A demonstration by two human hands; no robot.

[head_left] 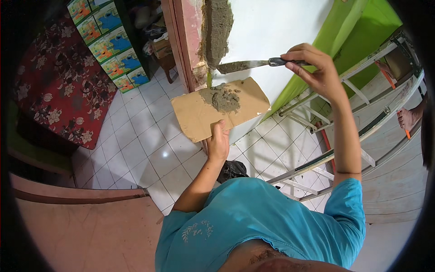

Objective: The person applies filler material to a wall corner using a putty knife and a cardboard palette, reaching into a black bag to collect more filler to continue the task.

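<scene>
Clamping tan cardboard sheet [190,119] in left hand [218,146], black-handled metal scraper [244,66] in right hand [319,68]; near cartoon-printed green cabinet [108,43], silver ladder [356,92].

1 smeared, black-handled putty knife [249,65] points left near 1 tan board [190,111] bearing lumpy grey mortar [225,100].

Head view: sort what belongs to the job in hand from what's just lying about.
In the job: putty knife in the right hand; cardboard sheet in the left hand; mortar heap on it; mortar strip on the wall.

Apparently just about: red flowered cloth; black bundle; metal ladder, which neither of these hands touches.
</scene>
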